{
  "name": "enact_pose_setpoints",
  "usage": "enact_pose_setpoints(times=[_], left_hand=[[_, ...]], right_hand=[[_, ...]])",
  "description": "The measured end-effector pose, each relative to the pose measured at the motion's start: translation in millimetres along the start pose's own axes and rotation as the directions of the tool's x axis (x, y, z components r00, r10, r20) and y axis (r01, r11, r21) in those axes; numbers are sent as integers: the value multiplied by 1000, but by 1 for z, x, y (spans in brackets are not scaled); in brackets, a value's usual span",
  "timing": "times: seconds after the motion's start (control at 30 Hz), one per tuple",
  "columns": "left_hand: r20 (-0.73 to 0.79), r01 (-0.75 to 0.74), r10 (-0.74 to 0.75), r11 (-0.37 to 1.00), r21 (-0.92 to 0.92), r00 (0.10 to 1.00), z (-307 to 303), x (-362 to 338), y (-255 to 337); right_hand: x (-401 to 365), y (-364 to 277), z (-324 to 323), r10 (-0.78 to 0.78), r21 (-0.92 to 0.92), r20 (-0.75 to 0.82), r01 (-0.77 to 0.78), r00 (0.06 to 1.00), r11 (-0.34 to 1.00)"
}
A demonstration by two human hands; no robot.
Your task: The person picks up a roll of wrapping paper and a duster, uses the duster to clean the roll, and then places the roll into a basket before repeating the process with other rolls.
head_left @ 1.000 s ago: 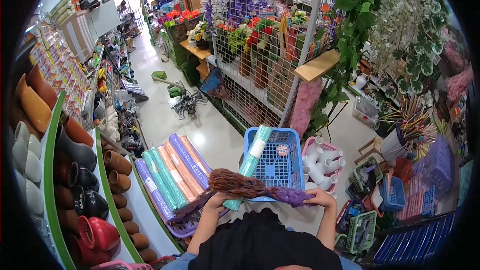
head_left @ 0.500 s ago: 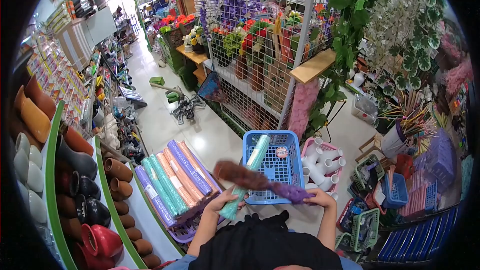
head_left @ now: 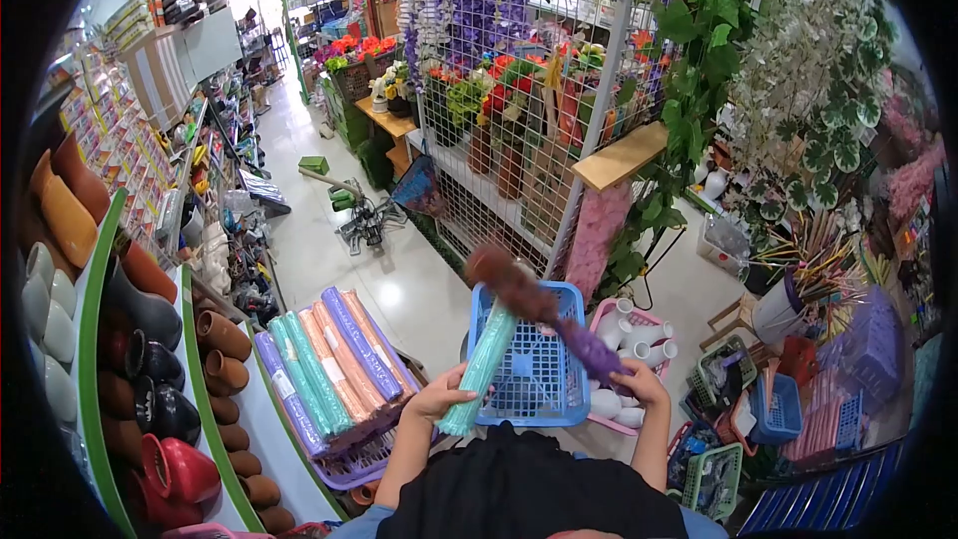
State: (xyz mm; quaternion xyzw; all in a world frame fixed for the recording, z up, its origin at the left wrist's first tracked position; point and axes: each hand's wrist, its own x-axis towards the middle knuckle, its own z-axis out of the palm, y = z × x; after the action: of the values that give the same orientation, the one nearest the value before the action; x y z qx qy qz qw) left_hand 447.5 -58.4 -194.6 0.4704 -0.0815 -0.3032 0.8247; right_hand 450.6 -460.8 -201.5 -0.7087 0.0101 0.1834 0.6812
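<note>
My left hand (head_left: 439, 394) is closed around the lower part of a teal, plastic-wrapped roll (head_left: 487, 359), which slants up over a blue plastic basket (head_left: 539, 379). In my right hand (head_left: 644, 384) is the purple end of what looks like a feather duster (head_left: 524, 294). Its blurred brown, fluffy end points up and left, passing in front of the upper end of the roll. The basket stands on the floor just ahead of my body, its slotted bottom partly covered by the roll and the duster.
Left of the basket, similar wrapped rolls (head_left: 339, 364) in purple, teal and orange are stacked on a purple basket (head_left: 364, 469). A pink basket (head_left: 599, 319) with white vases stands at the right. Shelves of pots (head_left: 225, 334) line the left; a wire rack (head_left: 489, 185) rises ahead.
The duster's brown end has swung upward and to the right across the roll. Both hands keep their holds. The view has shifted slightly, and the round label in the basket is now covered.
</note>
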Motion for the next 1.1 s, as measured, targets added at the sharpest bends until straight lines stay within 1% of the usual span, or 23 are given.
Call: enact_pose_setpoints(times=[0.07,0.1,0.13,0.17,0.2,0.23,0.27,0.3,0.33,0.37,0.43,0.53,0.57,0.6,0.67,0.7,0.73,0.8,0.87,0.97,1.03,1.07,1.1], left_hand=[[74,25,-23,999,-31,997,13,3,10],[90,-67,78,991,-116,993,25,7,12],[90,-71,82,991,-118,993,24,8,11],[97,-82,100,981,-177,990,22,10,7],[103,-90,117,968,-235,988,19,12,2],[-90,-110,82,923,-370,992,9,17,-11],[-274,-155,18,859,-488,962,-2,22,-23],[-72,-92,64,851,-517,995,-2,20,-20],[132,-22,109,847,-532,985,2,15,-11],[154,-10,114,833,-553,981,10,14,-2],[162,22,81,832,-554,983,14,10,4],[164,75,23,822,-564,986,2,8,-7],[168,98,-3,822,-561,986,-1,6,-11],[171,104,-9,823,-558,985,-2,2,-14],[-138,1,-82,864,-504,987,-4,-7,-19],[-291,-43,-107,885,-464,951,-2,-11,-17],[-291,-39,-111,885,-463,950,-1,-14,-14],[-148,140,-188,949,-284,971,0,-18,-4],[-114,121,-156,957,-263,981,-5,-20,-7],[-45,106,-124,951,-289,991,-5,-24,-6],[21,72,-69,948,-309,997,-6,-25,-6],[24,76,-72,948,-309,997,-6,-24,-7],[25,31,-24,940,-340,999,-2,-23,-3]], right_hand=[[0,-23,8,-32,20,-139,35,990,999],[1,-22,3,-34,15,-137,36,990,999],[1,-19,-5,13,-47,-17,-13,1000,999],[1,-16,-10,68,-113,99,-57,993,992],[-1,-19,-11,68,-112,99,-57,993,992],[-5,-26,-11,83,-212,216,-36,973,977],[-10,-33,-9,108,-306,327,-3,939,952],[-12,-42,-4,161,-321,266,-70,950,944],[-12,-38,-1,162,-316,264,-73,951,946],[-9,-31,2,104,-206,140,-74,985,976],[-1,-20,15,19,5,-99,-19,995,1000],[-10,-19,26,71,-6,-74,-72,995,997],[-15,-12,23,174,-25,27,-173,984,985],[-22,-18,29,191,-100,108,-181,976,978],[-23,7,27,149,-257,310,-68,939,964],[-26,3,35,61,-213,328,11,943,977],[-30,0,39,61,-210,327,10,943,978],[-36,-3,47,152,-54,44,-150,987,987],[-37,-4,53,99,46,-119,-94,988,994],[-44,-8,58,67,82,-133,-57,989,995],[-51,-5,56,259,-151,127,-240,957,959],[-53,-3,59,261,-149,123,-242,958,959],[-55,-1,63,198,-212,208,-153,958,965]])
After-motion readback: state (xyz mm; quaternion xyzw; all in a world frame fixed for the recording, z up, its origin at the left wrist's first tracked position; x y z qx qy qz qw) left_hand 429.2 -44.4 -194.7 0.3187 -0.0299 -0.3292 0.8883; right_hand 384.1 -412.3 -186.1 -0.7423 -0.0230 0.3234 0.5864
